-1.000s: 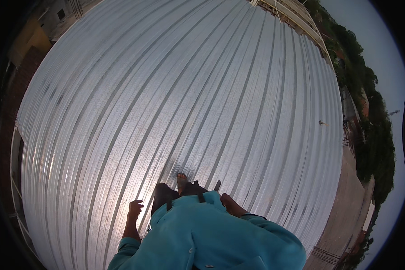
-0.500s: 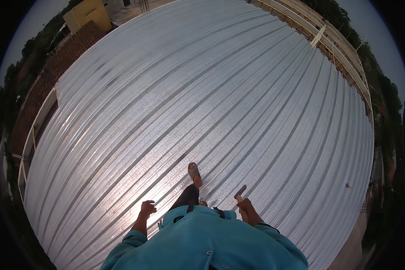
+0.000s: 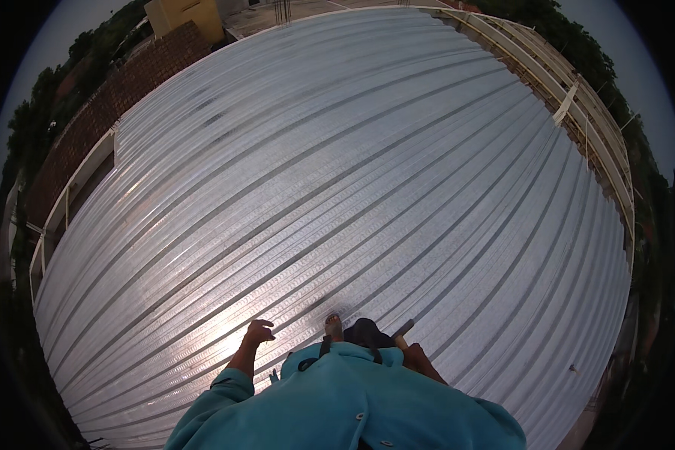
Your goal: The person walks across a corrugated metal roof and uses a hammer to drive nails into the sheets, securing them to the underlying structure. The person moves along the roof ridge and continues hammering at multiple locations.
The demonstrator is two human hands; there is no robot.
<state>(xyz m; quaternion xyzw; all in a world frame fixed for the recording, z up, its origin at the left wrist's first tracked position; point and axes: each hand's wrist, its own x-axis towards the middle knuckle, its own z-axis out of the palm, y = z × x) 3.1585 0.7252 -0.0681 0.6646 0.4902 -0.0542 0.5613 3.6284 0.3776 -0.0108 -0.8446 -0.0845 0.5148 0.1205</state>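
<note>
My left hand hangs in the air over the metal roof sheets, its fingers loosely curled and apart, with nothing in it. By my right side, my right hand is closed round the light wooden handle of a hammer. The hammer's dark head points up and away from me. Its lower handle is hidden by the hand and my clothing. One sandalled foot shows on the sheet ahead of my body; a dark trouser knee is beside it.
Raised ribs run across the whole roof, and sun glares off it at the left. Brown roof tiles and a yellow block lie beyond the far left edge. A pale parapet borders the far right. A small object lies at right.
I have stepped on: the forward foot has moved back toward my body and the other knee has come up. My left hand has swung forward; the right, with the hammer, has drawn back.
</note>
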